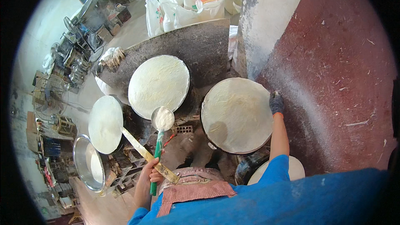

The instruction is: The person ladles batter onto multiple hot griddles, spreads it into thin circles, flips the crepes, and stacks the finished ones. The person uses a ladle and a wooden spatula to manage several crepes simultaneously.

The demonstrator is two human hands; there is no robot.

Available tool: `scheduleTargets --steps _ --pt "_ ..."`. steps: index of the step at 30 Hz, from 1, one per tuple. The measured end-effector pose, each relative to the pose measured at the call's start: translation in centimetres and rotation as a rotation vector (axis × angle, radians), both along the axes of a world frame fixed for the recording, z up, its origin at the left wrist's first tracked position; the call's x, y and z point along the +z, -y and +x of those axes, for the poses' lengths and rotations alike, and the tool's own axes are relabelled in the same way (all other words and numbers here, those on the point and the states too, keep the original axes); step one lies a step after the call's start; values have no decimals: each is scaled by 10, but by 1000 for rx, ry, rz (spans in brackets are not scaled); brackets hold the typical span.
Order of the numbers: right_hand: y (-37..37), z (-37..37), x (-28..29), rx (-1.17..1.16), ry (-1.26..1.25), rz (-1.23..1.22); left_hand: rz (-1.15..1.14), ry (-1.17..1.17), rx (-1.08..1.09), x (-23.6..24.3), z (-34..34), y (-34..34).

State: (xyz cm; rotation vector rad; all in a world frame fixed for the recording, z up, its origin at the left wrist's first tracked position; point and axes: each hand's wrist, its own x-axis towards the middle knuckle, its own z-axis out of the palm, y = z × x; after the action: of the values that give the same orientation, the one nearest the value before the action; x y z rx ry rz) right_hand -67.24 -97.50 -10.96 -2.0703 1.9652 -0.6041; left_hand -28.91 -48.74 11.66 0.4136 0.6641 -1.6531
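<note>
My left hand [155, 172] is closed round two handles at once. One belongs to a ladle [163, 119] with a green handle, its bowl holding white batter. The other is a long flat wooden spatula [139, 146] with a yellowish grip, crossing the ladle's handle. At the right, my right hand [276, 103], in a dark glove with an orange cuff, is at the rim of a round griddle covered by a thin pale sheet [236, 114]. Its fingers look curled together; whether they pinch the sheet's edge is hidden.
Two more round griddles bear pale sheets, a large one [159, 85] and a left one [106, 124]. A metal basin [88, 164] with white contents stands lower left. Another pale round surface [293, 168] is partly behind my right arm. A curved dark wall [208, 37] and white sacks [179, 8] stand beyond.
</note>
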Motion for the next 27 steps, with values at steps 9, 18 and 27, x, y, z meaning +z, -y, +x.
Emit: scheduleTargets --steps 9,18,27 --pt "15 -12 -4 229 58 291 -1 -7 -31 -1 6 -10" --pt "-83 42 137 135 -31 -58 -65 15 -231 -13 58 -26" --pt "-226 91 292 -47 -42 -400 50 267 -644 -22 135 -52"
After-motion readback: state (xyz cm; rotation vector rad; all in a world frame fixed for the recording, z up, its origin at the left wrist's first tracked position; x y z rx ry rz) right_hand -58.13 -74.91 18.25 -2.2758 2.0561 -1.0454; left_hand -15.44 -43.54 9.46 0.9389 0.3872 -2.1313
